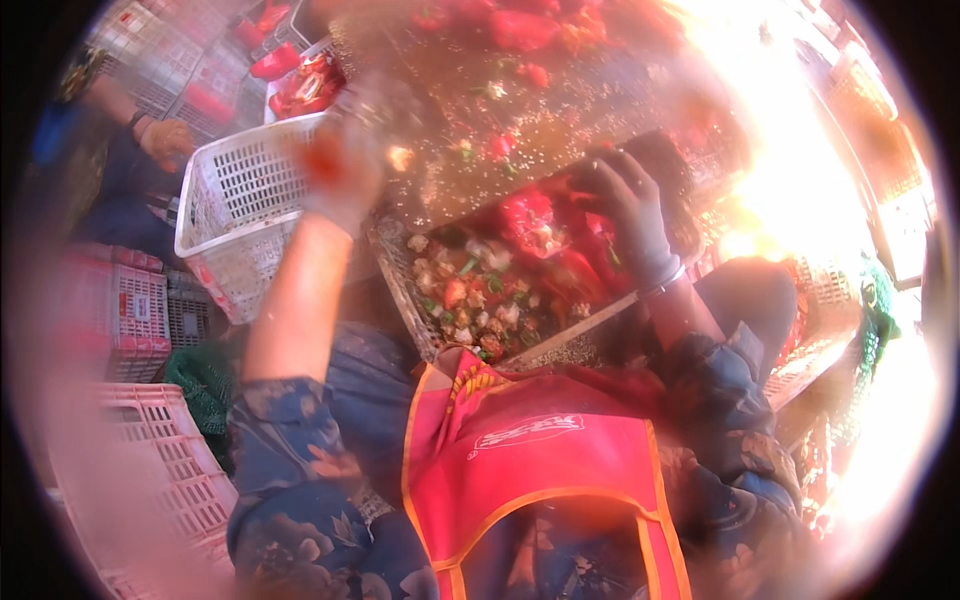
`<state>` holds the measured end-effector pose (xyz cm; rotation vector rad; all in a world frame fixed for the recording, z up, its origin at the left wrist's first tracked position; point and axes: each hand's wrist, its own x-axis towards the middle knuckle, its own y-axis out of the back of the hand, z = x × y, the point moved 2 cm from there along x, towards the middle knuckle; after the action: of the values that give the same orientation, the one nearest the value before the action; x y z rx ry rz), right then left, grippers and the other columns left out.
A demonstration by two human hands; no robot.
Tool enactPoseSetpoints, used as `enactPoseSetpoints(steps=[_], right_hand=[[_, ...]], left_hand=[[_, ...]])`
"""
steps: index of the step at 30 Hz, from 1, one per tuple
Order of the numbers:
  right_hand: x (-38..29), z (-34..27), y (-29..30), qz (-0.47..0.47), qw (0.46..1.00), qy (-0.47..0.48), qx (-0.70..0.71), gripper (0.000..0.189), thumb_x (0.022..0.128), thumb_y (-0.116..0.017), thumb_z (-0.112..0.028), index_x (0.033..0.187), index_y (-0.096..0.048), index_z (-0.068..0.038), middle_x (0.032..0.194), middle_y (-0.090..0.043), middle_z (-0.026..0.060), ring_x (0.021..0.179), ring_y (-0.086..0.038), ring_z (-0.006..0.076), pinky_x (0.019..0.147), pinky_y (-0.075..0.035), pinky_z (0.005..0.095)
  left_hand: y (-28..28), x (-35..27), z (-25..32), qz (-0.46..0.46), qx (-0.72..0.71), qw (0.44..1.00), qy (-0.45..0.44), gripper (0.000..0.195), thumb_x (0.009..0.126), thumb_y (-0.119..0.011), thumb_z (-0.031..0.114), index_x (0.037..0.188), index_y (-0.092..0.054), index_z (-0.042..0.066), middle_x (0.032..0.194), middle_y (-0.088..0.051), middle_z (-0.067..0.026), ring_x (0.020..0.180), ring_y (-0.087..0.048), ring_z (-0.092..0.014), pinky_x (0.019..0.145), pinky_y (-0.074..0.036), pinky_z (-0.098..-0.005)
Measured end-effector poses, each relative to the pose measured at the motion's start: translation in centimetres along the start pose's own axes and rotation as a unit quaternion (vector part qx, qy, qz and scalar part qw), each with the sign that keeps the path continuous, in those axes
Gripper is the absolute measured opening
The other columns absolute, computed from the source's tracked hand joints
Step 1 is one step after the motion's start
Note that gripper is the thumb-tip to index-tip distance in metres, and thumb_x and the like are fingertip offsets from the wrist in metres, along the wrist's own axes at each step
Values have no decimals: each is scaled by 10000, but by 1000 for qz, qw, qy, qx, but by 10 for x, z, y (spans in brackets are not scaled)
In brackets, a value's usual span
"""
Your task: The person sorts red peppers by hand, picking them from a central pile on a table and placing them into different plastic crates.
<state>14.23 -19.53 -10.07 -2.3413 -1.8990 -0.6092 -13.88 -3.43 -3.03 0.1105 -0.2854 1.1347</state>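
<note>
My left hand (pixel 341 172), in a pale glove, is motion-blurred beside the right rim of a white plastic crate (pixel 259 238). A red patch shows against the glove; I cannot tell whether it is a pepper piece or a stain. My right hand (pixel 626 206), gloved, hangs with bent fingers over the red peppers (pixel 536 225) at the right side of a shallow tray (pixel 397 289). Its fingertips are in shadow, so any grip on a pepper is hidden. Cut pepper cores (pixel 469 304) with pale seeds and green stems fill the tray's left part.
A seed-strewn work surface (pixel 450 112) holds more red peppers (pixel 525 30) at the far side. Another person's gloved hand (pixel 166 141) is left of the crate. Pink crates (pixel 169 457) and green netting (pixel 199 382) lie at my left. Strong glare washes out the right.
</note>
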Motion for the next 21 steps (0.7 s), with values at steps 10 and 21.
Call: enactPoseSetpoints(steps=[10, 21], right_hand=[[-6, 8, 5, -55, 991, -113, 44, 276, 953, -552, -159, 1168, -609, 4, 1093, -637, 100, 922, -652, 190, 779, -541, 318], [-28, 37, -17, 34, 987, -83, 134, 313, 913, -631, -123, 1188, -585, 21, 1115, -613, 120, 982, -612, 229, 857, -505, 353]], left_hand=[[-181, -122, -148, -292, 545, 786, -10, 437, 818, -685, 253, 1184, -573, 42, 1218, -594, -186, 1171, -553, -340, 950, -469, -438], [-114, -132, -153, 64, 50, 946, 313, 316, 909, -615, 138, 1190, -576, 0, 1053, -673, -116, 886, -671, -219, 804, -548, -361]])
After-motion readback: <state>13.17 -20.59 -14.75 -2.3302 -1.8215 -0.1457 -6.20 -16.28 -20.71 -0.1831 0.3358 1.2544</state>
